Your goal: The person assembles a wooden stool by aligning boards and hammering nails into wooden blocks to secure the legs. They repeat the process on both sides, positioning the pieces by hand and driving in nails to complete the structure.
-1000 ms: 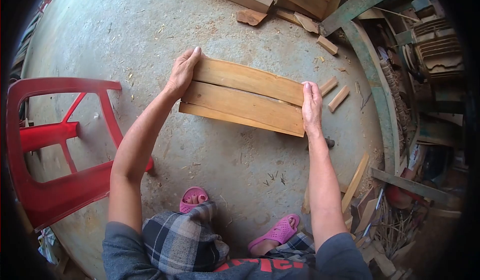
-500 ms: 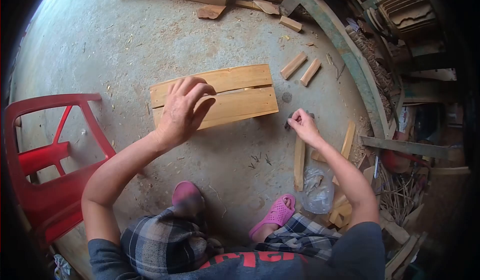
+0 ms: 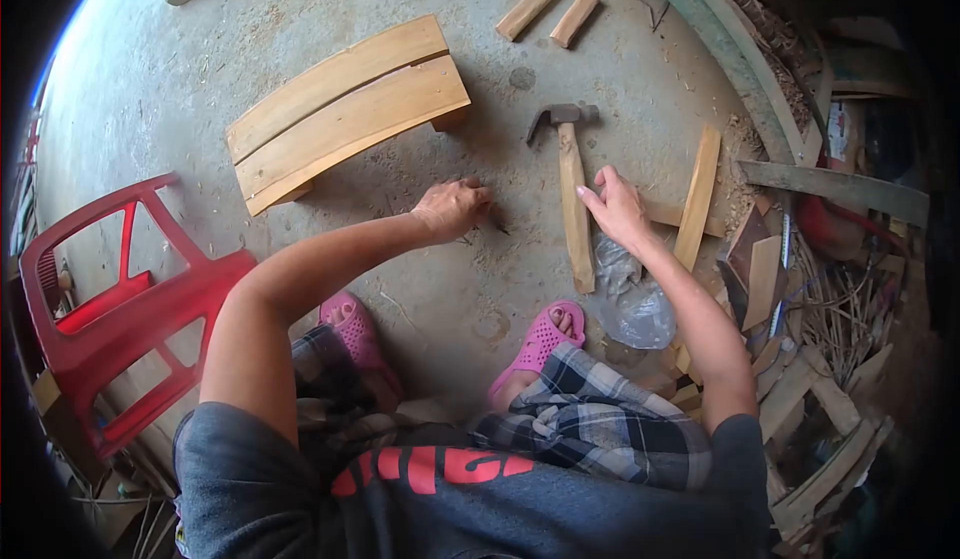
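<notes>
My left hand (image 3: pixel 455 211) is low over the floor with its fingers pinched together; dark, thin nails (image 3: pixel 499 223) show at its fingertips, partly hidden by them. My right hand (image 3: pixel 615 207) hovers beside the hammer's handle, thumb and fingers apart, holding nothing. The claw hammer (image 3: pixel 573 189) lies on the concrete, its metal head away from me and its wooden handle pointing back. Beyond my left hand stands a low wooden piece (image 3: pixel 350 104) with two boards on top, a narrow gap between them and supports underneath.
Two short wood blocks (image 3: pixel 528 11) lie farther out. A clear plastic bag (image 3: pixel 635 304) rests by the hammer handle, near a wooden strip (image 3: pixel 698 199). On the left is a red plastic chair (image 3: pixel 130 299). Scrap wood (image 3: pixel 820 459) and twigs are piled on the right.
My left hand has left the boards and come down to the nails on the floor. My right hand has moved off the hammer head toward its handle. The view has shifted.
</notes>
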